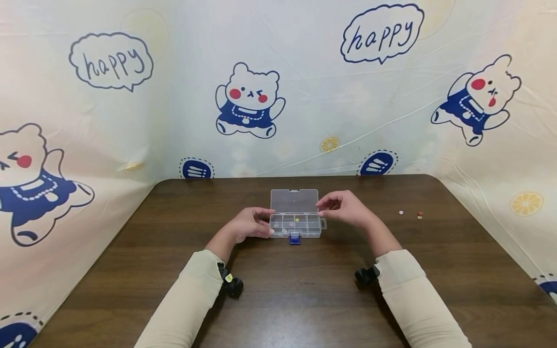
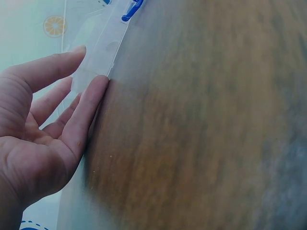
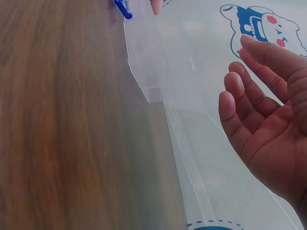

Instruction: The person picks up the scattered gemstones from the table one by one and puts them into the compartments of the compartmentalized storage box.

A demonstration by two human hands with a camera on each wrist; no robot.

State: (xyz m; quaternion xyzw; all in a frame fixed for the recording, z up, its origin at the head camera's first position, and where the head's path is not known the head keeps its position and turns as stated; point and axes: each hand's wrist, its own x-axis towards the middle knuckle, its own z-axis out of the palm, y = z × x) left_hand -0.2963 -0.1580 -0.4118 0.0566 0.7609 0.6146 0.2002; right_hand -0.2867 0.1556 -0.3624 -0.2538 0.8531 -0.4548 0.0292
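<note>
A clear plastic compartment box (image 1: 307,232) stands on the table, its lid (image 1: 294,200) raised at the back and its blue latch (image 1: 295,239) at the front. A small yellow piece (image 1: 297,220) lies in a back compartment; a few pale pieces in others are too small to name. My left hand (image 1: 250,223) holds the box's left end, with fingertips at its edge. At the right end, my right hand (image 1: 346,209) hovers by the lid's edge, fingers bent loosely and thumb near the index finger. Nothing shows plainly between those fingertips in the right wrist view.
To the right on the brown table (image 1: 435,270) lie a small white piece (image 1: 401,212), a reddish-brown piece (image 1: 420,213) and a cream piece (image 1: 419,217). A printed curtain (image 1: 304,96) hangs behind the table's far edge.
</note>
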